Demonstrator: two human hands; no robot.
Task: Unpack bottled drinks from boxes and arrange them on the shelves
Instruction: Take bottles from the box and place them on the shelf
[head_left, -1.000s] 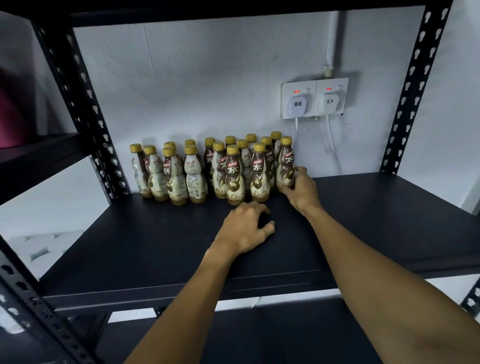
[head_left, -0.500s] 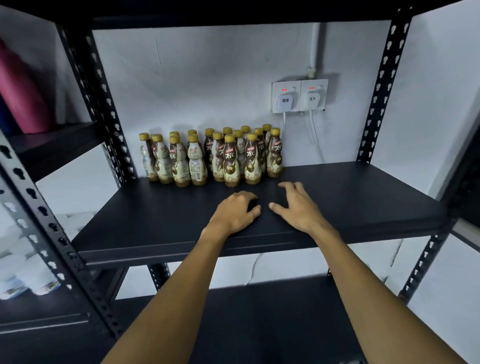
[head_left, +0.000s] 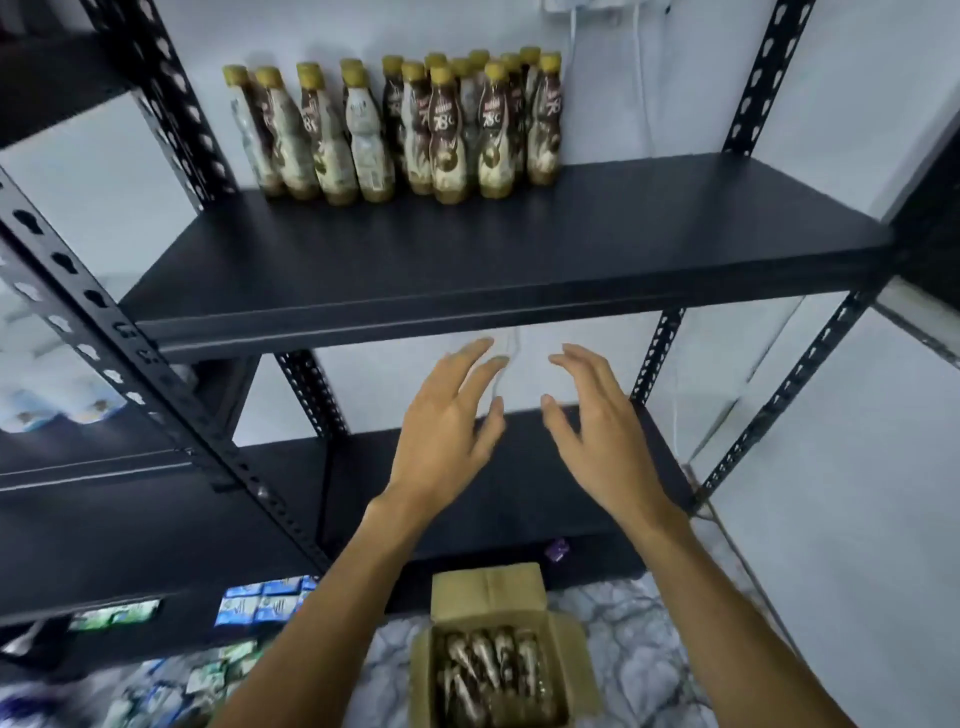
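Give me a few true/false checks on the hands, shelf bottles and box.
1. The left hand and right hand hold nothing. True.
2. The shelf bottles lie on their sides. False: they stand upright at the back of the shelf.
3. The cardboard box is open, boxed bottles visible inside. True.
4. The cardboard box sits on the shelf. False: it sits on the floor, below the hands.

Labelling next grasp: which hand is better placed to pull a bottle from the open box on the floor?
Left, marginally. The left hand and right hand are both open and empty, but the box sits closer to the left forearm.
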